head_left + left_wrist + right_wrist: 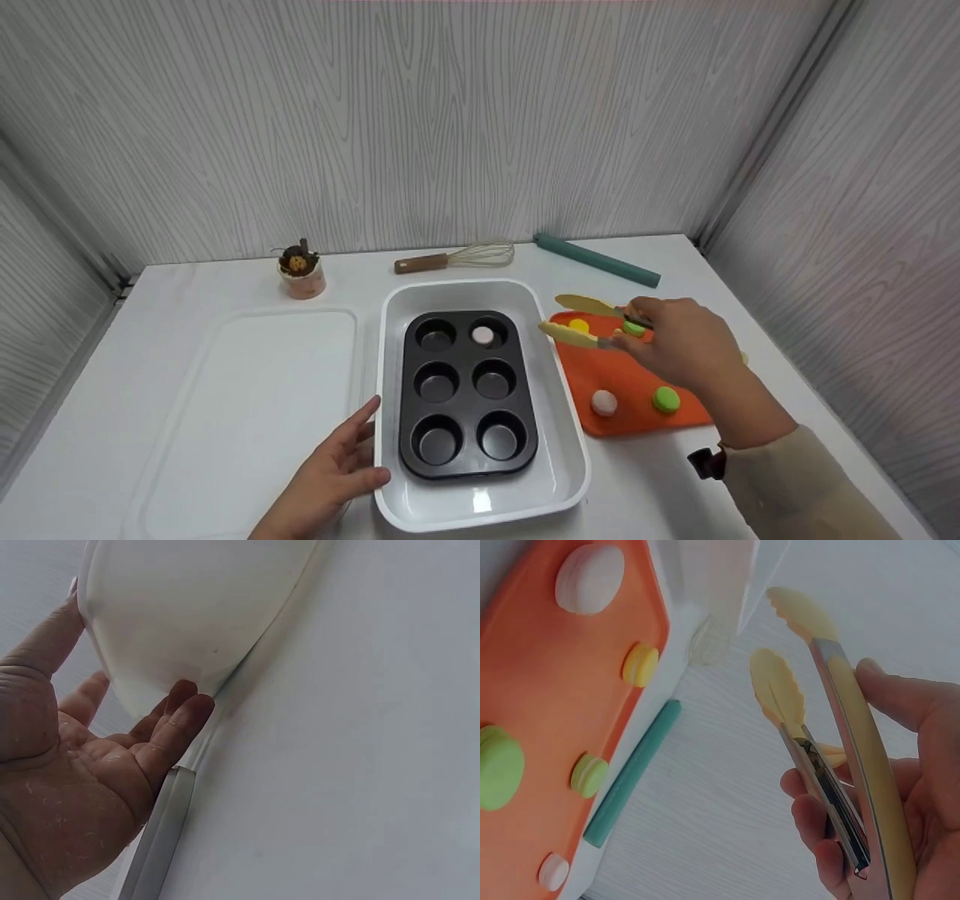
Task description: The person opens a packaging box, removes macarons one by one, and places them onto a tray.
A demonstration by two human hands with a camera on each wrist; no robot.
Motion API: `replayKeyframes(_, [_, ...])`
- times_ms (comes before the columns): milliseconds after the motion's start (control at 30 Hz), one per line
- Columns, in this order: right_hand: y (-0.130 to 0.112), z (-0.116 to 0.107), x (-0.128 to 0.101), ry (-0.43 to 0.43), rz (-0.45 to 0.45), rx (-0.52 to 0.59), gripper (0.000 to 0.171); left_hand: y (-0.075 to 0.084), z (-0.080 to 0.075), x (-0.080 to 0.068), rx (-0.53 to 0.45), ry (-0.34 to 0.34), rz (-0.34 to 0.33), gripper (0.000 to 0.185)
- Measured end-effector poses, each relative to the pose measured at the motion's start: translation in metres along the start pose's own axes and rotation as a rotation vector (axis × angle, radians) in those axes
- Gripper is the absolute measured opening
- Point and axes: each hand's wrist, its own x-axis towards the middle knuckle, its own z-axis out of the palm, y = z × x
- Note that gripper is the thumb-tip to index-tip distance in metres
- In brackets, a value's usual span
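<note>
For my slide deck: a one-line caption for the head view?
Right hand holds yellow tongs over orange tray; left hand steadies white dish.

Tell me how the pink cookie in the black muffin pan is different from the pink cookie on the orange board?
The pink cookie in the muffin pan sits down inside a dark cup of the muffin pan, while the pink cookie on the orange board lies out in the open on the flat orange board. The pan one is farther from the person; the board one sits near a green cookie. Both are round, pale pink and untouched.
</note>
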Motion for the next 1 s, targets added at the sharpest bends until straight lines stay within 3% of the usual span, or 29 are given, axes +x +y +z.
replayKeyframes(100, [-0.009, 0.003, 0.011, -0.004, -0.001, 0.002, 0.053, 0.001, 0.0, 0.001, 0.014, 0.005, -0.001, 0.096])
replayKeyframes(300, [-0.029, 0.016, 0.03, -0.011, -0.018, 0.031, 0.056, 0.001, 0.001, 0.0, 0.008, 0.024, -0.009, 0.097])
replayKeyframes(667, [-0.059, 0.041, 0.054, -0.127, -0.013, 0.036, 0.047, 0.0, 0.002, 0.001, 0.001, 0.044, -0.016, 0.097])
replayKeyframes(1000, [-0.075, 0.046, 0.068, -0.154, -0.083, -0.03, 0.036, 0.001, 0.002, 0.0, 0.019, 0.058, -0.025, 0.096])
